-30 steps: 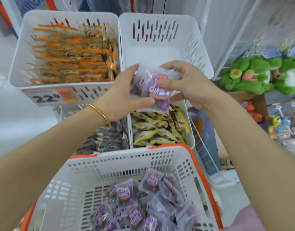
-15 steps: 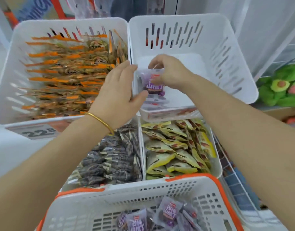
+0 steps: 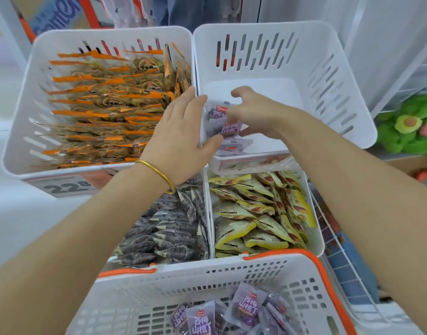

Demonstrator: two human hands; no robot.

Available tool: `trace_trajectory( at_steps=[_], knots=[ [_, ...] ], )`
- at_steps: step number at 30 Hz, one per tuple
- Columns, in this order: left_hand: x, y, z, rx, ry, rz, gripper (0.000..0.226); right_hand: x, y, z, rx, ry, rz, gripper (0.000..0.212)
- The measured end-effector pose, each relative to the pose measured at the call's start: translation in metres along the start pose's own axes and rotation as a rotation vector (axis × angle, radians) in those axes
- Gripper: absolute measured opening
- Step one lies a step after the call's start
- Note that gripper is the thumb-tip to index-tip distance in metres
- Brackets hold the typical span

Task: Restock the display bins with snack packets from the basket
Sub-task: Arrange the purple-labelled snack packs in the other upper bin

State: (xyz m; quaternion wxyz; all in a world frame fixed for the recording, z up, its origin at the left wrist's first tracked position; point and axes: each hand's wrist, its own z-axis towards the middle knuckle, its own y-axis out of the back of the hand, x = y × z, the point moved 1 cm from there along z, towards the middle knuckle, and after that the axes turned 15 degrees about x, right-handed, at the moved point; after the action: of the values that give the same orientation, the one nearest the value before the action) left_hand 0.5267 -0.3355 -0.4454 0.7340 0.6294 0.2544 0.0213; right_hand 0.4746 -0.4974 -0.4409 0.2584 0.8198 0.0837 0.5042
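My right hand (image 3: 254, 114) pinched the purple snack packets (image 3: 229, 129) inside the upper-right bin (image 3: 328, 81); my flat left hand (image 3: 181, 128) flanked their left.

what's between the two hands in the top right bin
Purple snack packets, touched by left hand and right hand, in the white bin; head view.
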Motion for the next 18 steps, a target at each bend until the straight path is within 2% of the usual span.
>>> trace_trajectory(
  at_steps=[4,9,13,18],
  knots=[
    [0.001,0.000,0.000,0.005,0.011,-0.015,0.070,-0.001,-0.004,0.002,-0.042,0.012,-0.087,0.033],
    [0.001,0.002,0.000,0.007,0.002,-0.024,0.068,-0.003,-0.005,-0.005,-0.026,0.034,-0.118,0.061],
    [0.001,0.002,0.001,0.010,0.002,-0.013,0.067,-0.006,-0.003,-0.010,0.066,-0.024,-0.148,0.058],
    [0.001,0.004,0.001,0.017,0.014,0.011,0.066,-0.007,0.000,-0.016,0.025,-0.009,-0.171,0.068]
  ],
)
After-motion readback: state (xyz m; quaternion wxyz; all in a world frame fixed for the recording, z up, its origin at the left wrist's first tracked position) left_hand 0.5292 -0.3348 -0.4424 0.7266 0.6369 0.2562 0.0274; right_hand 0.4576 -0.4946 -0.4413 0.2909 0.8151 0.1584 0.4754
